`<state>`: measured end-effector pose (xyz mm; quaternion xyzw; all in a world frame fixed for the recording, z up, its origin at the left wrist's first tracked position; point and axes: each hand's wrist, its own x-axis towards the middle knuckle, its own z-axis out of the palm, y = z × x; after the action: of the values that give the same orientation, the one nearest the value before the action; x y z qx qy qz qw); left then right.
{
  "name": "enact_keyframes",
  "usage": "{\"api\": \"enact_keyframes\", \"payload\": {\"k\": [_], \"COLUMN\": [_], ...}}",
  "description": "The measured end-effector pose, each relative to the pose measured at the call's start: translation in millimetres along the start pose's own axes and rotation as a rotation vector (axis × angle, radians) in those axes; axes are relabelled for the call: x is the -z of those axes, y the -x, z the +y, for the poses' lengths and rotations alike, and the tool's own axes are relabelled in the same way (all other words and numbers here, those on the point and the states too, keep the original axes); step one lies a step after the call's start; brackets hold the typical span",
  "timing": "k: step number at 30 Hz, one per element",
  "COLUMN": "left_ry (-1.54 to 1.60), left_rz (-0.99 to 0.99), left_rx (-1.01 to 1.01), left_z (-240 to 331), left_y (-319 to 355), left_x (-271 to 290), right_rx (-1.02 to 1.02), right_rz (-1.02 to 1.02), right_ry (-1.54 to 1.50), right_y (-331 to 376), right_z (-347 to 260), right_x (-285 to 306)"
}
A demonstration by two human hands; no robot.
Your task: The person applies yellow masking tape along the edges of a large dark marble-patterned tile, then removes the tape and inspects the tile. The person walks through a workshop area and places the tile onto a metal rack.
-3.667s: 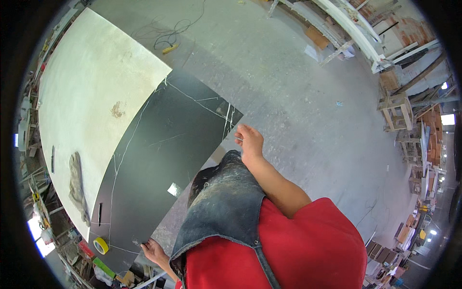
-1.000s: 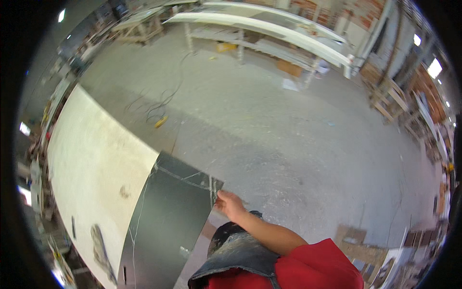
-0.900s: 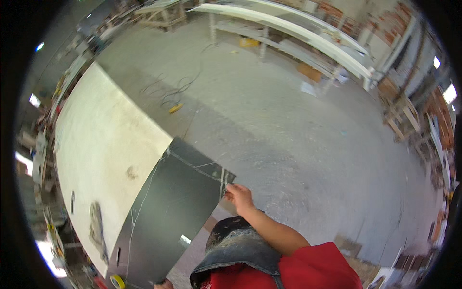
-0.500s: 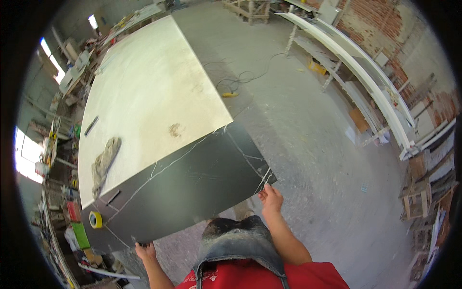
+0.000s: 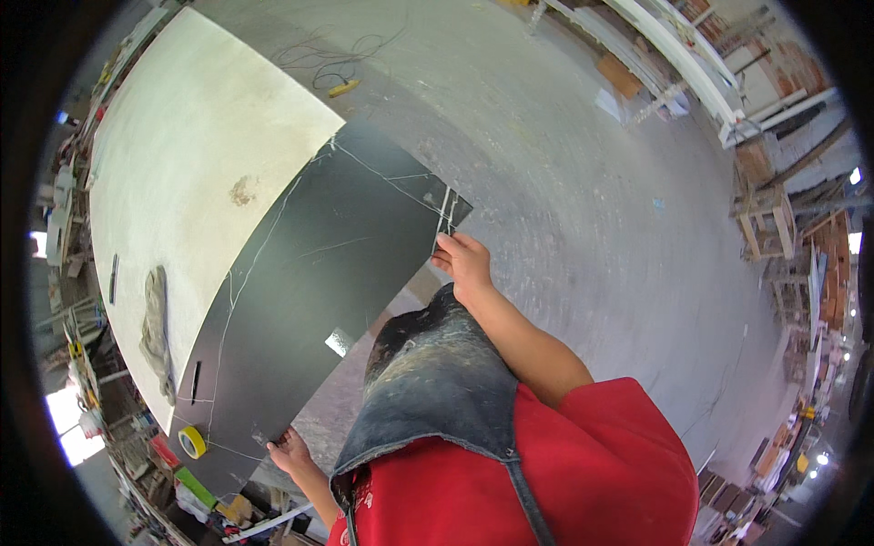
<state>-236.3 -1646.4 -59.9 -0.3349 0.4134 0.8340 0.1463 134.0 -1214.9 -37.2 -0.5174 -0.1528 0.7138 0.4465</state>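
A large black slab (image 5: 300,273) with white veins extends from the near end of a cream-coloured board (image 5: 209,100). My left hand (image 5: 289,452) is closed on the slab's near edge, toward its left end. Close to the right corner, my right hand (image 5: 464,264) grips the same edge, thumb on top and the other fingers partly hidden. On the slab's left part lie a roll of yellow tape (image 5: 185,435) and a thin black pen-like stick (image 5: 196,382). A small bright patch (image 5: 338,342) shows near the slab's edge, between my hands.
On the cream board lie a crumpled grey cloth (image 5: 155,328) and another dark stick (image 5: 114,279). A cable with a yellow power strip (image 5: 344,88) is on the floor beyond. Wooden frames (image 5: 767,227) stand at right; cluttered shelving lines the left.
My view has turned to the right, so board and slab appear shifted left and more tilted. Both hands still hold the slab's edge. The bright patch has come into sight.
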Motion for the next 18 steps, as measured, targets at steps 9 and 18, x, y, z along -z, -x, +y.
{"api": "enact_keyframes", "payload": {"k": [9,18], "left_ry": [-0.513,-0.673], "left_rz": [-0.313,-0.572], "left_rx": [0.432,0.814], "left_z": [-89.9,-252.5], "left_y": [99.0,200.8], "left_x": [-41.4,-130.7], "right_rx": [0.024,-0.030], "right_rz": [-0.011,-0.096], "right_ry": [-0.024,-0.068], "right_y": [4.8,-1.8], "right_z": [5.9,4.4], "right_x": [-8.7,2.0]}}
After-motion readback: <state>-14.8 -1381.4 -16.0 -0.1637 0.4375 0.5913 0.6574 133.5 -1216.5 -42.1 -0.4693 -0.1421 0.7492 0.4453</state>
